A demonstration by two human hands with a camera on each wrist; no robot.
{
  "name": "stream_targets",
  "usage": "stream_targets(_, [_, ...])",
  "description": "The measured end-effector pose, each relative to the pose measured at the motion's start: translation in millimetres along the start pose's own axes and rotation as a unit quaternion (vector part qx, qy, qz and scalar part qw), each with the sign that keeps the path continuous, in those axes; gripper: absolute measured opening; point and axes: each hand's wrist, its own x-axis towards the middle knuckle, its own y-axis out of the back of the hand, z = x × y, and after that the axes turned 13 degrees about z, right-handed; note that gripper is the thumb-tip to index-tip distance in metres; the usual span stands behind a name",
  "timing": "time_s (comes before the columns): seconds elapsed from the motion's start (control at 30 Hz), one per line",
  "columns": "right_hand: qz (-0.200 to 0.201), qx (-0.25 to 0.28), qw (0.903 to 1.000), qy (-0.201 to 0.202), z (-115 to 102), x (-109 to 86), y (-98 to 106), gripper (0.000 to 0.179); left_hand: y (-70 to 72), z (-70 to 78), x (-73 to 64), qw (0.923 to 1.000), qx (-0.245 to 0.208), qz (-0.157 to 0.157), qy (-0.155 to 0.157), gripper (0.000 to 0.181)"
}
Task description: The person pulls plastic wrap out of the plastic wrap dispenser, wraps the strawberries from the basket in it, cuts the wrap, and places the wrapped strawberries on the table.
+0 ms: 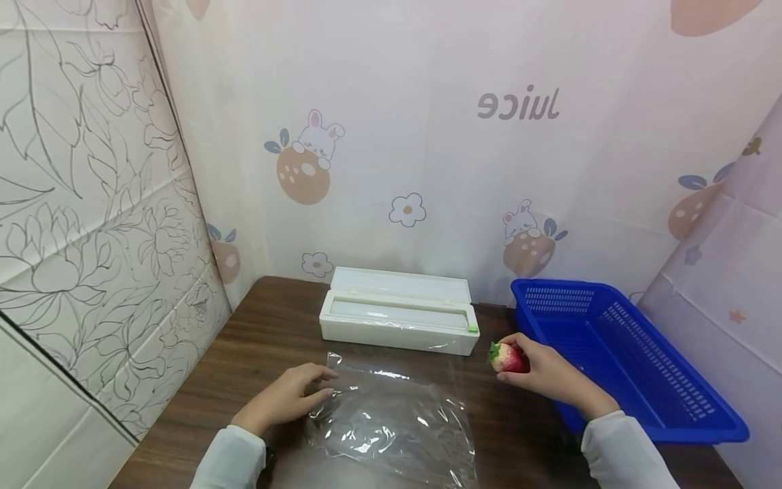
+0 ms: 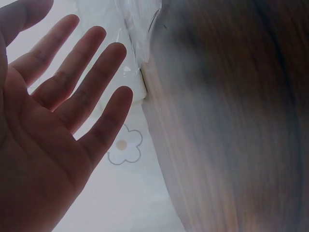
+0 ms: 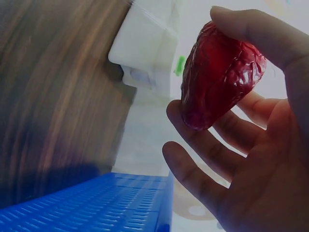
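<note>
My right hand point(image 1: 540, 367) grips a strawberry point(image 1: 509, 358) between thumb and fingers, its green leaves facing left. In the right wrist view the strawberry point(image 3: 217, 72) is deep red and glossy, its tip towards the lower fingers. A sheet of clear plastic wrap point(image 1: 391, 421) lies crinkled on the table, running out from a white wrap box point(image 1: 397, 329) with its lid raised. My left hand point(image 1: 293, 394) is at the sheet's left edge, fingertips overlapping it. Seen from the left wrist, that hand point(image 2: 63, 101) has its fingers spread and relaxed, holding nothing.
A blue plastic basket point(image 1: 678, 431) with slotted walls stands on the right, close beside my right forearm. The dark wooden table point(image 1: 244, 339) ends at a printed curtain point(image 1: 397, 136) behind the wrap box. A floral panel point(image 1: 91, 204) borders the left side.
</note>
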Motion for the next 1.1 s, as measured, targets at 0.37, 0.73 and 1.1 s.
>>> stream_targets(0.37, [-0.016, 0.033, 0.9987, 0.037, -8.7, -8.6, -24.0, 0.052, -8.7, 3.5, 0.5, 0.9997, -0.010, -0.022, -0.004, 0.041])
stream_targets(0.73, [0.025, 0.087, 0.9955, 0.029, -22.4, -13.6, -57.0, 0.049, -16.6, 8.0, 1.8, 0.9993, -0.022, -0.026, -0.019, 0.040])
stream_targets(1.1, [0.008, 0.113, 0.9916, 0.062, -31.3, -16.5, -75.4, 0.041, -22.4, 15.5, 6.7, 0.9989, -0.029, -0.024, -0.027, 0.040])
